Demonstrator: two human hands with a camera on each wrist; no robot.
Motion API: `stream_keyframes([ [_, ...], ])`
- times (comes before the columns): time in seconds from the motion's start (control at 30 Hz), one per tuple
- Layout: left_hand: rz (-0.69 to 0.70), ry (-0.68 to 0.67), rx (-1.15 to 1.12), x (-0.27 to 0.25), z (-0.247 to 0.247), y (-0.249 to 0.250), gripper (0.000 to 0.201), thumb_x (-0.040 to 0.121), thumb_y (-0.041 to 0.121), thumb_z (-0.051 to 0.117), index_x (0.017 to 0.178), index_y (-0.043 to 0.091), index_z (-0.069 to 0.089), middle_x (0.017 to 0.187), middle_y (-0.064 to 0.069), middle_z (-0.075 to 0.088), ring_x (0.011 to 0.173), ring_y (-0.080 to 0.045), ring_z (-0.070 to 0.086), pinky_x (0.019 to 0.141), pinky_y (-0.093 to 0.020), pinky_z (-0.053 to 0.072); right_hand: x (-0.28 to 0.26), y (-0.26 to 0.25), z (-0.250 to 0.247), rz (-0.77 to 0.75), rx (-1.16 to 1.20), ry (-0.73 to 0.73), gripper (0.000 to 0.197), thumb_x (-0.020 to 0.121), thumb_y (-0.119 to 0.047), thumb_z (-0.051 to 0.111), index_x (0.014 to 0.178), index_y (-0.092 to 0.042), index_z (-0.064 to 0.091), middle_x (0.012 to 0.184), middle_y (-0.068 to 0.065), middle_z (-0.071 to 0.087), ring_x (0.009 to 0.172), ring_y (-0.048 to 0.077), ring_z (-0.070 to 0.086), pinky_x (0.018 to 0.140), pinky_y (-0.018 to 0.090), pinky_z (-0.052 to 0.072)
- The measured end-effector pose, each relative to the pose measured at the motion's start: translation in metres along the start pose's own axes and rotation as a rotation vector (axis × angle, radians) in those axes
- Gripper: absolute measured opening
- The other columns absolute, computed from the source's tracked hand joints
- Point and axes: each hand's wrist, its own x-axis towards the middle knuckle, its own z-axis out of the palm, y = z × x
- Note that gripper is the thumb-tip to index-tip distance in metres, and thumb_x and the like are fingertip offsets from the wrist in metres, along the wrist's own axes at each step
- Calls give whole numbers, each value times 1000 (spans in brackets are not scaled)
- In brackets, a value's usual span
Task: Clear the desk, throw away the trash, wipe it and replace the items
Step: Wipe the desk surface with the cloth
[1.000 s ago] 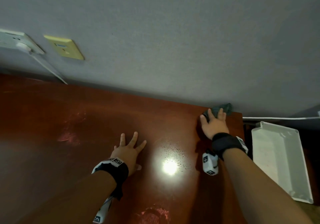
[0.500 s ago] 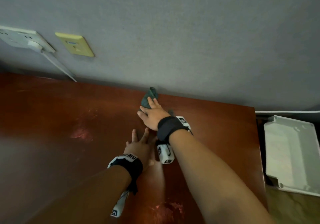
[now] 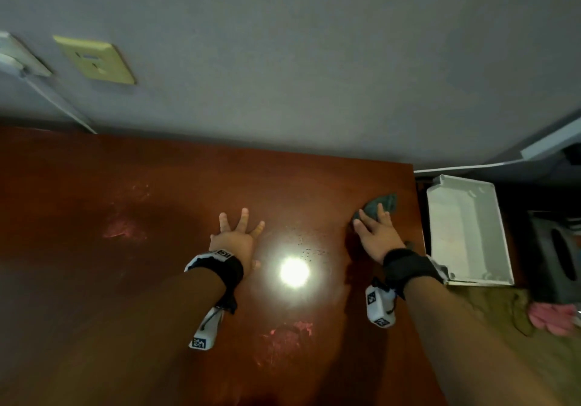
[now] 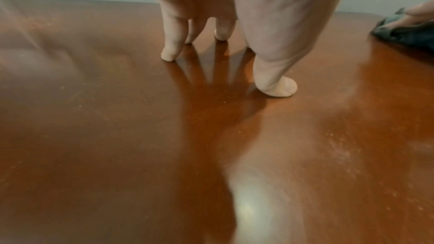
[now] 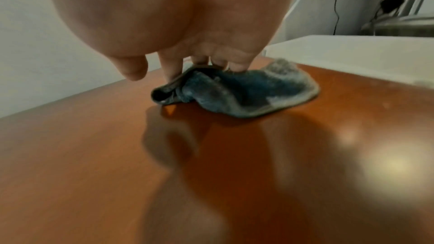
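A bare reddish-brown desk (image 3: 125, 279) fills the head view, glossy with a lamp glare in the middle. My right hand (image 3: 375, 235) presses a dark blue-grey cloth (image 3: 385, 204) flat onto the desk near its right edge, fingers extended over it. The right wrist view shows the fingertips (image 5: 171, 73) pushing down on the crumpled cloth (image 5: 246, 97). My left hand (image 3: 239, 232) rests on the desk's middle with fingers spread, holding nothing. In the left wrist view its fingertips (image 4: 170, 53) touch the wood, and the cloth (image 4: 404, 32) shows at the far right.
A white tray (image 3: 465, 232) sits just past the desk's right edge, with a dark object (image 3: 556, 254) and something pink (image 3: 550, 317) beyond it. A yellow socket plate (image 3: 94, 59) and a white plug (image 3: 19, 59) with a cable are on the grey wall. Pale scuffs (image 3: 122, 229) mark the desk.
My right hand swept the cloth from the back right corner to the back middle, then back toward the right edge, nearer me. The left hand stayed planted on the desk.
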Motion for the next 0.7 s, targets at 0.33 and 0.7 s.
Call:
stream_keyframes([
  [0.33,85,-26,90,-33,-18,-18,61,101,43,42,156,32,18,165,0,-6,150,-37,1,120,-47,22,-114,-109,130,-299,-396,-376,62,98,-60,23,155,-35,20,162,-5,-21,149,21,-17,120,45,-1],
  [0.7,64,-118,121,-104,68,-91,86,91,10,48,153,45,0,158,4,-30,148,-32,-19,120,-54,-1,-138,19,95,-21,-185,-224,55,99,-62,26,151,-43,27,161,-11,-20,150,19,-14,121,50,4],
])
